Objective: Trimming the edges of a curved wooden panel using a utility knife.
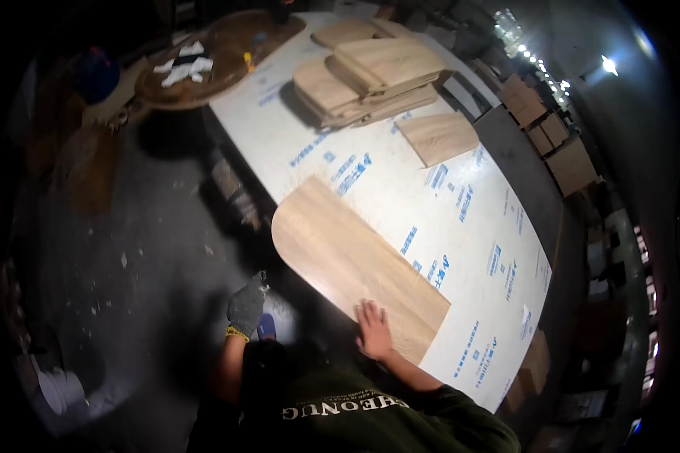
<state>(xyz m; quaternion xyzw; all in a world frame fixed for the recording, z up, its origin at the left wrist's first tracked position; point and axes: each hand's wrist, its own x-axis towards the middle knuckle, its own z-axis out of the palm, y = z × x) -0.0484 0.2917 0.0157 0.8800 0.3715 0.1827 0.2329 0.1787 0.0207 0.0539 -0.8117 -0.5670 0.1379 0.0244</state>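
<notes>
My right hand (373, 331), bare, lies with its fingers spread on a wooden panel (347, 260) with light grain, rounded at its far left end and cut straight at its near right end. The panel rests along the left edge of a large table (476, 362) covered in white sheeting with blue print. My left hand (246, 308), in a dark grey glove with a yellow cuff, is off the table's edge, apart from the panel. Its fingers look closed around something small and pale at their tips, too small to make out.
Several similar wooden panels (378, 72) are stacked at the table's far end, with a single panel (438, 138) in front of them. A round brown table (227, 49) holding white cloths (183, 66) adjoins at the far left. Cardboard boxes (570, 162) stand along the right.
</notes>
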